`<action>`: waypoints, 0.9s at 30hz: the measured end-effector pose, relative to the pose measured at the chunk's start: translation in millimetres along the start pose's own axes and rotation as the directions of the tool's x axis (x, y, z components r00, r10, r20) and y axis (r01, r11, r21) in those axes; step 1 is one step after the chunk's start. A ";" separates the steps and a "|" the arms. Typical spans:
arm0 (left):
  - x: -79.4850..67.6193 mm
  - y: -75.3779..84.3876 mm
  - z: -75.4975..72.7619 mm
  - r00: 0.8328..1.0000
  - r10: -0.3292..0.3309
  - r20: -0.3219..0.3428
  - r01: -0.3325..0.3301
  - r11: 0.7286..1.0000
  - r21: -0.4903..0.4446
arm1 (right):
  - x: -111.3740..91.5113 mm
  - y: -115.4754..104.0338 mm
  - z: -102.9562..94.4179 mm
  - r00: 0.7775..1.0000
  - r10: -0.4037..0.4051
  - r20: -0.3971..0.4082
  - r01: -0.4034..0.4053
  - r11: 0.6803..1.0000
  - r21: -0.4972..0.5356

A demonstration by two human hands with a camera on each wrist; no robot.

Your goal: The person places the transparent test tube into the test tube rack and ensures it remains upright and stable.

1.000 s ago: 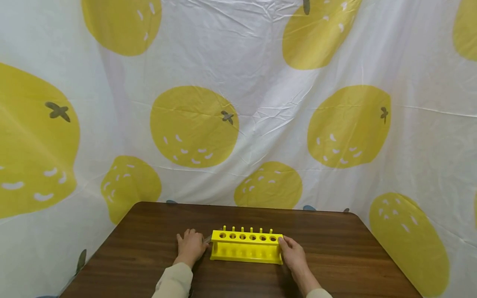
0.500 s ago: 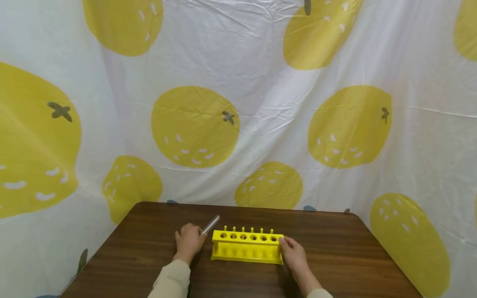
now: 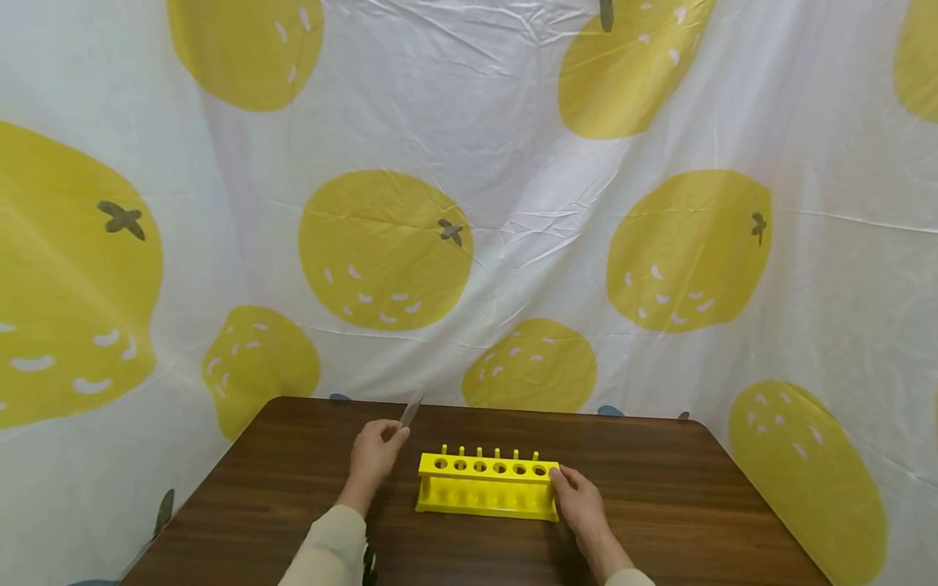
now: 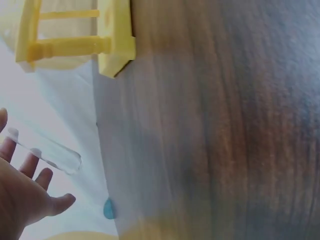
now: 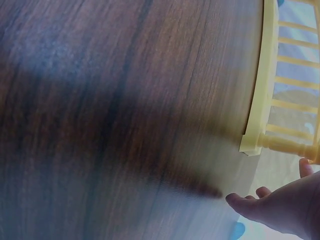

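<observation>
A clear test tube [image 3: 413, 408] slants up and away from my left hand [image 3: 374, 452], which pinches it by its near end above the table. In the left wrist view the tube [image 4: 62, 157] lies along the fingers, its rounded end free. A yellow test tube rack [image 3: 487, 511] stands upright, with a row of round holes along its top and several pegs behind. My right hand [image 3: 579, 499] holds the rack's right end, thumb at the upper corner; its other fingers are partly hidden. No tube shows in the rack's holes.
The brown wooden table [image 3: 674, 505] extends around the rack on all sides. Behind it hangs a white curtain [image 3: 528, 268] printed with yellow fruit, close to the table's far edge.
My left hand has lifted from the tabletop, bringing the test tube up from a low position beside the rack to a steeper tilt. The right hand and the rack stay in place.
</observation>
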State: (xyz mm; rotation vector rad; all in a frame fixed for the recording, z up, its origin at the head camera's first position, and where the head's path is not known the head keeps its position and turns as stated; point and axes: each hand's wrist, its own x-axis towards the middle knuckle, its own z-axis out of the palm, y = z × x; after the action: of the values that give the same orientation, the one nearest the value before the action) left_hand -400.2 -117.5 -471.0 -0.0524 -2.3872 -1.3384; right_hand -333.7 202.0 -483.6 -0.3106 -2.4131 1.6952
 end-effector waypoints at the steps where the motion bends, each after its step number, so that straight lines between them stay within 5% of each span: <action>1: 0.8 1.1 -0.8 1.000 -0.008 0.003 0.008 0.999 -0.035 | 0.0 0.0 0.0 1.000 0.000 0.001 0.000 1.000 0.000; 16: 7.8 22.1 -7.0 0.997 -0.076 0.014 0.077 0.948 -0.310 | 0.8 0.3 -0.1 1.000 -0.005 -0.001 0.005 1.000 0.013; 23: 5.5 36.3 -4.6 0.990 -0.118 0.077 0.141 0.846 -0.514 | 1.4 0.5 -0.5 1.000 -0.002 0.004 0.002 1.000 0.002; 27: 3.3 43.2 -2.2 0.990 -0.112 0.087 0.141 0.824 -0.548 | 1.4 1.0 -0.3 1.000 0.003 0.005 -0.003 1.000 0.005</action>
State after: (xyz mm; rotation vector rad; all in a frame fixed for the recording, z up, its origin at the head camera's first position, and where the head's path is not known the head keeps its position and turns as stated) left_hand -392.7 -96.5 -433.8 -0.0916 -1.9827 -2.0798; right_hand -334.9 203.0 -484.4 -0.3089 -2.4126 1.7052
